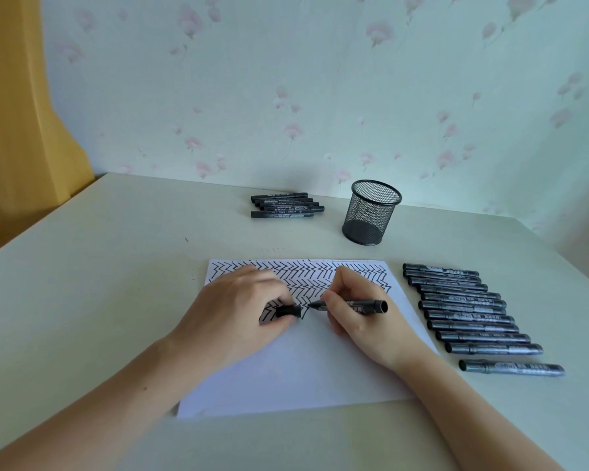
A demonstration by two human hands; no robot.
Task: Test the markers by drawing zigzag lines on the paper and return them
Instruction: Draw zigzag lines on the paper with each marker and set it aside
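A white sheet of paper (303, 368) lies on the table, its upper part filled with black zigzag lines. My right hand (361, 317) grips an uncapped black marker (364, 305), tip pointing left just above the paper. My left hand (238, 314) pinches the black cap (288, 311) a short gap left of the tip. Both hands rest over the sheet's middle and hide some zigzags.
A row of several capped black markers (470, 317) lies right of the paper, the nearest one (510, 367) slightly apart. Another small group of markers (286, 205) lies at the back by the wall. An empty black mesh pen cup (371, 212) stands beside them.
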